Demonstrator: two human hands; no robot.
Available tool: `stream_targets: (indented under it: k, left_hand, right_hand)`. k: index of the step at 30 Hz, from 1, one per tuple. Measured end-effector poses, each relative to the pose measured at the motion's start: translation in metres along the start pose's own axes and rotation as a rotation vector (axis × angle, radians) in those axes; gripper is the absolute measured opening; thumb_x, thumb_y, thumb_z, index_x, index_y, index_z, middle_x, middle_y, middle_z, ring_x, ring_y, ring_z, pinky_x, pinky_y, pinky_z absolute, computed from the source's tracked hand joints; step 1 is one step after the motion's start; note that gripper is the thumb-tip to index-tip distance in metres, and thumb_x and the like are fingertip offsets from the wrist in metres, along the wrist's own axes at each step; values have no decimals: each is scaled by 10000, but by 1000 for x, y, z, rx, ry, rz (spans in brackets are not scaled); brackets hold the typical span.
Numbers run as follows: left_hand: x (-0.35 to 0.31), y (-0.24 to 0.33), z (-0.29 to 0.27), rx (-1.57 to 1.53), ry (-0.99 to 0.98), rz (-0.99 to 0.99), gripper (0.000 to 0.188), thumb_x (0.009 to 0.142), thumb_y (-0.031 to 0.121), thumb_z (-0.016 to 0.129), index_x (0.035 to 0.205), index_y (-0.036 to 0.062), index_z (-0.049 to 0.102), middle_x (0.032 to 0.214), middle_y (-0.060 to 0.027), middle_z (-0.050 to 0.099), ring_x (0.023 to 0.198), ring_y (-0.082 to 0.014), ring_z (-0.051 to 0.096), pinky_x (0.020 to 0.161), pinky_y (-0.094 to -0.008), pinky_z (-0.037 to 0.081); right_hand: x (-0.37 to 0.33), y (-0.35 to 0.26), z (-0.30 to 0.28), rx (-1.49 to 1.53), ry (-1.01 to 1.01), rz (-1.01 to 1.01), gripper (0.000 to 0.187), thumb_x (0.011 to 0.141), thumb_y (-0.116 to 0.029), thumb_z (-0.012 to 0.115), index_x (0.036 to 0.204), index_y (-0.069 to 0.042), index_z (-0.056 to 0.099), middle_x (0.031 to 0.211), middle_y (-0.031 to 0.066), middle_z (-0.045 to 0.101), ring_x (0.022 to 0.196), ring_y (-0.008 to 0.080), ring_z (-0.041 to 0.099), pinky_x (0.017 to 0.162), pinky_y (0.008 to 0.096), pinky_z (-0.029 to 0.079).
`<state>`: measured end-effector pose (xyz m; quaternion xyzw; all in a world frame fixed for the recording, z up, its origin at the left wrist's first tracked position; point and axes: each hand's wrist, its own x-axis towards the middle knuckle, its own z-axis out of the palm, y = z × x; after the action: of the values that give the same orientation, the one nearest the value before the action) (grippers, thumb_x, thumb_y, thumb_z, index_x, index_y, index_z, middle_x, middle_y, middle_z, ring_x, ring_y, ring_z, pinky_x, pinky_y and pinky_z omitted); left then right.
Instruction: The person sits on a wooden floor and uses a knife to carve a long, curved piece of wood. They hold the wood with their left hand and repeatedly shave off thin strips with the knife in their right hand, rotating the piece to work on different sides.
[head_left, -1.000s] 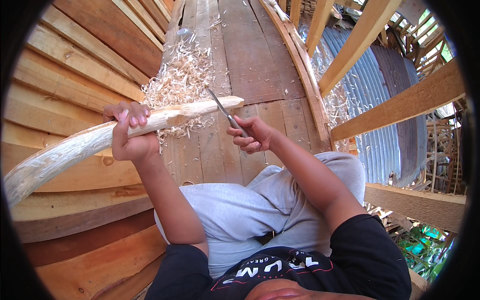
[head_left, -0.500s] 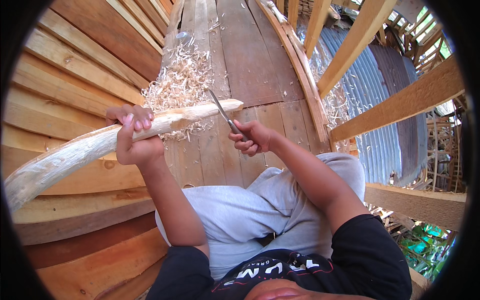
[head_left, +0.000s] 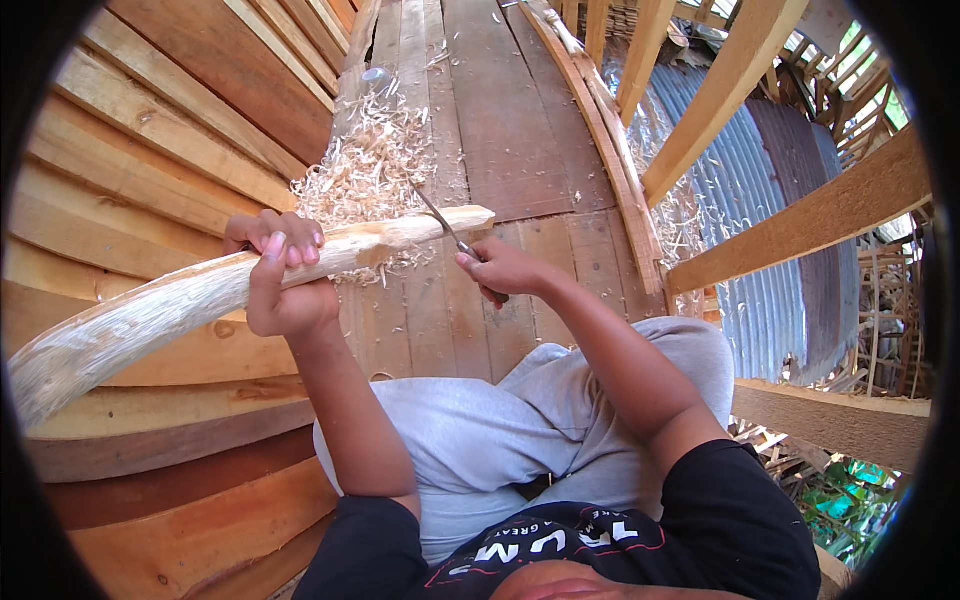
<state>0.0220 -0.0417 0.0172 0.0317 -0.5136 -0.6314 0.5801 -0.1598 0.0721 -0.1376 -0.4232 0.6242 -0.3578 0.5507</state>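
A long, pale, curved wooden pole (head_left: 170, 312) with its bark stripped runs from the left edge to the middle of the view. My left hand (head_left: 285, 275) is wrapped round it, fingers over the top and the thumb on the near side. In my right hand (head_left: 497, 268) is a knife (head_left: 437, 214), gripped by its handle, most of which the fingers hide. The narrow blade crosses the pole near its cut, tapering tip and seems to lie against the wood.
Curled wood shavings (head_left: 370, 165) are heaped on the plank floor (head_left: 515, 130) beyond the pole. A small clear cup (head_left: 376, 78) lies behind them. A plank wall (head_left: 160, 140) rises at left; wooden rails (head_left: 800, 215) and corrugated metal sheets (head_left: 745, 180) are at right.
My right hand has turned, so its back now faces up and the knife blade's angle differs. The pole and my left hand have shifted slightly right in view.
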Motion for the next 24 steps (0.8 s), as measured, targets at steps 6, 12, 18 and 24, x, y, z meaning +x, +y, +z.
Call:
stream_targets:
  k: [6, 12, 18, 24]
  left_hand:
    - [1, -1, 5, 1, -13, -3, 131, 739, 55, 520, 790, 100, 408, 616, -24, 438, 560, -122, 443, 636, -297, 391]
    - [1, 1, -6, 3, 39, -4, 124, 743, 64, 523, 774, 104, 410, 612, -19, 423, 556, -119, 427, 634, -296, 385]
    - [3, -1, -7, -4, 58, -4, 124, 743, 61, 524, 774, 105, 412, 609, -15, 411, 557, -119, 419, 631, -296, 378]
    - [1, -1, -3, 5, 41, 3, 122, 744, 52, 517, 778, 103, 411, 611, -19, 418, 558, -119, 425, 626, -296, 379]
  right_hand:
    - [5, 7, 0, 124, 79, -57, 398, 1008, -412, 405, 780, -86, 411, 539, -7, 400, 422, 98, 421, 391, 280, 351]
    - [-15, -25, -2, 13, -31, 105, 357, 1015, -383, 382, 832, -77, 408, 602, 10, 462, 488, 117, 508, 408, 297, 463]
    - [-17, -14, -3, 93, -220, 80, 299, 1020, -345, 373, 947, -60, 427, 701, 31, 516, 600, 124, 569, 423, 321, 519]
    - [-6, -2, 1, 388, -226, 63, 329, 1025, -409, 357, 1000, -94, 449, 690, 6, 451, 594, 89, 481, 356, 237, 357]
